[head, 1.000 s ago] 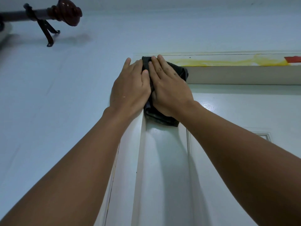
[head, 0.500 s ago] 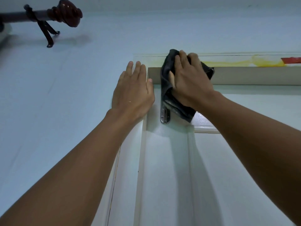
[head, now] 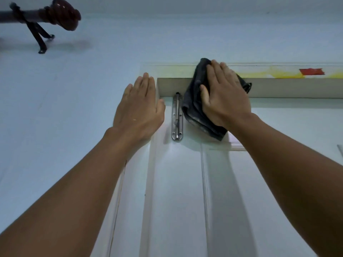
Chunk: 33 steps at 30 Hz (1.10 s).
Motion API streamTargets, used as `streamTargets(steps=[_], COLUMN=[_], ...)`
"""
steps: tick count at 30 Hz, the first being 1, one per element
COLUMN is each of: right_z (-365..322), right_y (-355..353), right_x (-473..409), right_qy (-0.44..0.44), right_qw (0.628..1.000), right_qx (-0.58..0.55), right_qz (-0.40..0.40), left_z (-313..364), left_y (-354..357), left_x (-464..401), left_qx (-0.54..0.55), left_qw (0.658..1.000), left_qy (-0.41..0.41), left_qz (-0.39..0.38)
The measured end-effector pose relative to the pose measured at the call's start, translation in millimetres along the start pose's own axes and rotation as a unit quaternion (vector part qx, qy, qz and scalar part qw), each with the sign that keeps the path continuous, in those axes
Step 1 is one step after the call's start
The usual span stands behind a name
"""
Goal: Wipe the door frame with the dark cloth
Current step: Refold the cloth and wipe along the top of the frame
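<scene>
The white door frame (head: 172, 69) runs across the top of a white panelled door (head: 176, 191). My right hand (head: 225, 97) presses the dark cloth (head: 193, 106) flat against the frame's top bar, right of the corner; the cloth hangs down over the door's top edge. My left hand (head: 140, 110) lies flat, fingers together, on the frame's upper left corner and holds nothing.
A steel slide bolt (head: 177, 117) is fixed upright on the door between my hands. Yellow stains (head: 274, 74) and a red tape scrap (head: 311, 71) mark the frame further right. A dark curtain rod with a round knob (head: 63, 14) juts from the wall at upper left.
My right hand has slid the cloth to the right along the top bar, away from the corner, uncovering the slide bolt. My left hand has stayed on the corner.
</scene>
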State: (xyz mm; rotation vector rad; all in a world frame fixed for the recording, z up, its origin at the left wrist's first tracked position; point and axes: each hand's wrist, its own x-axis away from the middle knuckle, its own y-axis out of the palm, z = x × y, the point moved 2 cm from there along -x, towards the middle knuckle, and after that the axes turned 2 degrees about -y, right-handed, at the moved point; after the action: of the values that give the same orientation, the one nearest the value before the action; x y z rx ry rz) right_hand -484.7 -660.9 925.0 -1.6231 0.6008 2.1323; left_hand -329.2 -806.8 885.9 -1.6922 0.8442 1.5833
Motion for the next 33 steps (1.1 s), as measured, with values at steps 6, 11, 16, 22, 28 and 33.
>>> streamTargets(steps=[6, 11, 16, 22, 28, 33], right_z=[11, -41, -17, -35, -91, -41], right_y=[-14, -2, -8, -1, 11, 2], right_x=[0, -8, -6, -19, -15, -14], right_qy=[0.07, 0.001, 0.015, 0.033, -0.073, -0.006], right_qw=[0.997, 0.998, 0.998, 0.997, 0.99, 0.997], right_qx=[-0.017, -0.038, -0.027, -0.042, -0.085, -0.046], right_qz=[-0.017, -0.055, -0.062, -0.05, -0.085, -0.057], left_z=[6, 11, 8, 12, 8, 11], left_y=[3, 4, 1, 1, -2, -4], left_x=[8, 10, 15, 22, 24, 25], left_qx=[-0.03, -0.048, -0.027, 0.02, 0.05, 0.018], left_qw=[1.0, 0.999, 1.0, 0.999, 0.998, 0.999], left_qy=[-0.003, -0.009, -0.007, -0.038, -0.041, -0.04], left_qz=[-0.004, -0.003, -0.006, 0.009, 0.013, 0.0])
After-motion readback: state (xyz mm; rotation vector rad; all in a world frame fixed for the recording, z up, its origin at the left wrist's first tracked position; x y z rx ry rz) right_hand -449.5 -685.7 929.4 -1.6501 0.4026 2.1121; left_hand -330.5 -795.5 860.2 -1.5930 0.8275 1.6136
